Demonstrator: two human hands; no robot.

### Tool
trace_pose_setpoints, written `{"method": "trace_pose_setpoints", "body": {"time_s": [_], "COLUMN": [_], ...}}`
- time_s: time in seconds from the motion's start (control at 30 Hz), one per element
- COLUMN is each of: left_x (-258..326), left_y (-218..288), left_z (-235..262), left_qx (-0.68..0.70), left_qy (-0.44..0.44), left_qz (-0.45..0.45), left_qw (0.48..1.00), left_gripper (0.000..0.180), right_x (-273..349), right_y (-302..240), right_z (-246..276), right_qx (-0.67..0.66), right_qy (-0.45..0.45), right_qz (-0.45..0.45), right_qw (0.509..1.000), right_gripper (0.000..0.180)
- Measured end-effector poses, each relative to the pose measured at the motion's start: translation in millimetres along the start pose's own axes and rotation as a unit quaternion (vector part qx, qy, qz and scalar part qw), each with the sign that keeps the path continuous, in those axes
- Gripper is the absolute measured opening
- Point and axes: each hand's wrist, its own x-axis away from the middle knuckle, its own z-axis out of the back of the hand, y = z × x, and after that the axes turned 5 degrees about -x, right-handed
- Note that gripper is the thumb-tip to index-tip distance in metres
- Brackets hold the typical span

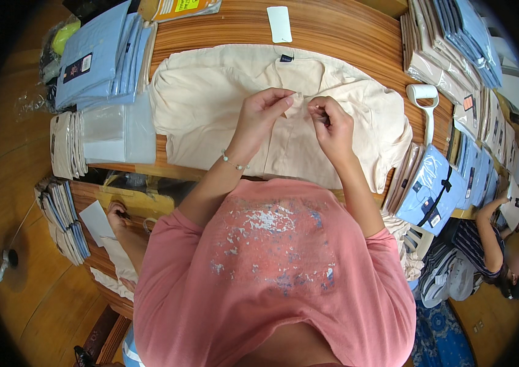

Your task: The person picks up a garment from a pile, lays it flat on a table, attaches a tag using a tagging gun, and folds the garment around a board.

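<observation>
A cream shirt lies spread on the wood-grain table in front of me, collar to the far side, with a small dark neck label. My left hand pinches a fold of the shirt's front between thumb and fingers. Just right of it, my right hand is closed, with thumb and fingertips together above the front opening. Something small and dark shows in its curled fingers, too small to name. A pale hang tag rests beyond the collar.
Bagged blue shirts are stacked at left beside clear plastic bags. More folded shirts and a white lint roller are at right. Co-workers' hands show at lower left and far right.
</observation>
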Motion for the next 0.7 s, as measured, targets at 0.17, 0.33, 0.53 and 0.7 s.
{"method": "trace_pose_setpoints", "body": {"time_s": [0.17,0.33,0.53,0.7], "left_x": [0.4,2.1,-4.7,14.9], "left_y": [-1.5,0.3,5.3,65.1], "left_z": [-0.3,-1.2,8.7,0.9], "left_qx": [-0.032,-0.058,-0.187,-0.215], "left_qy": [-0.01,-0.008,0.007,0.057], "left_qz": [-0.024,-0.047,-0.116,-0.366], "left_qw": [0.999,0.997,0.975,0.904], "left_gripper": [0.021,0.018,0.02,0.034], "right_x": [0.7,2.6,-10.6,-26.5], "right_y": [-6.0,2.3,39.6,134.6], "right_z": [1.7,4.8,34.9,146.7], "right_qx": [-0.03,-0.066,-0.005,0.169], "right_qy": [0.006,-0.001,0.117,0.124], "right_qz": [-0.031,-0.031,-0.046,-0.247], "right_qw": [0.999,0.997,0.992,0.946], "right_gripper": [0.02,0.025,0.043,0.054]}}
